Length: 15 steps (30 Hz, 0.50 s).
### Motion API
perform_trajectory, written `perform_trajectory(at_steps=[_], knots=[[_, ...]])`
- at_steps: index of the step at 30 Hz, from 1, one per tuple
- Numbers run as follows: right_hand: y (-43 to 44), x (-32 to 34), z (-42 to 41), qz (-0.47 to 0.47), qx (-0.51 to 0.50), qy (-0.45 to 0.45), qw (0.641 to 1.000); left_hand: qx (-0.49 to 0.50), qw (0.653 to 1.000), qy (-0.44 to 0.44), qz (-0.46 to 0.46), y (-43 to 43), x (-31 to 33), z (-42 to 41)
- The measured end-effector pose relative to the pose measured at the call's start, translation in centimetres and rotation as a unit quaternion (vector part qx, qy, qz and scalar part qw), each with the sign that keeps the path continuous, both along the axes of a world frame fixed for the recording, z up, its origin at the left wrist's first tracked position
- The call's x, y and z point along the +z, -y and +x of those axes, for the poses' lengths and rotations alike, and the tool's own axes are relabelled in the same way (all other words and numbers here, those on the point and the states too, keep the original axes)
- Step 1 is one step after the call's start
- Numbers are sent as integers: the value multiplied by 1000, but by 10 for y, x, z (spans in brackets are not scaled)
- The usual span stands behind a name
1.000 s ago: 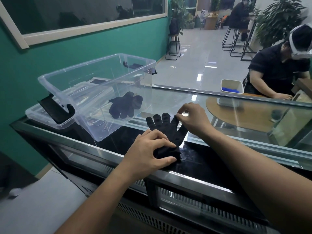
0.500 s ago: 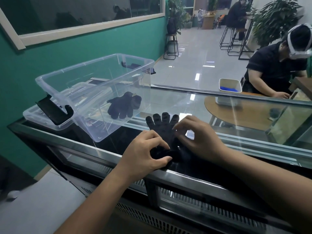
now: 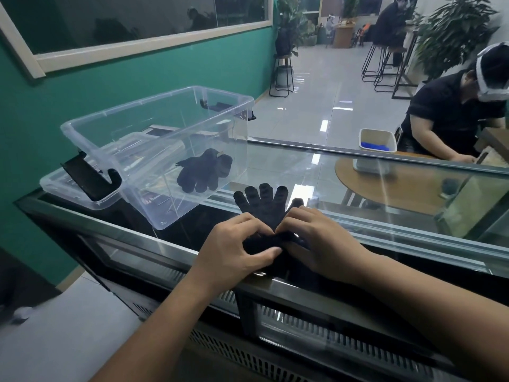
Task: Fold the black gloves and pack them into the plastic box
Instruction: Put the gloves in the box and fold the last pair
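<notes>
Head view: the left hand (image 3: 234,250) and right hand (image 3: 321,244) both pinch the cuff end of a black knit glove (image 3: 264,209) lying fingers-outward on the glass counter top (image 3: 316,172). Just left, a clear plastic box (image 3: 154,150) holds another folded black glove (image 3: 205,170). No legible writing shows.

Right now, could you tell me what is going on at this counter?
A person is folding a black glove on the glass counter. The left hand and right hand both pinch its cuff end, fingers spread flat beyond. Another glove already lies in the clear box to the left.
</notes>
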State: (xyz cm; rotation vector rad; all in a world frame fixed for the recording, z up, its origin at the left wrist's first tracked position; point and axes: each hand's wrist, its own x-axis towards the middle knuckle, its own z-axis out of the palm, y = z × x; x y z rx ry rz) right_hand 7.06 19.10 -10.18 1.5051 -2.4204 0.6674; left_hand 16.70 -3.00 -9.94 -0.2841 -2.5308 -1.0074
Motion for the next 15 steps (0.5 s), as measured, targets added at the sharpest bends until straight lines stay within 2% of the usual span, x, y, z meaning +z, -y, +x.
perform_trajectory(at_steps=[4,10,15], knots=[[-1,1,-3,-78,-26,76,994,20,999,29,40,-2,2,0],[3,4,-6,-121,-96,162,975,92,988,62,108,-1,1,-5],[7,5,-6,-137,-144,207,958,131,982,75,114,-1,-3,-14]])
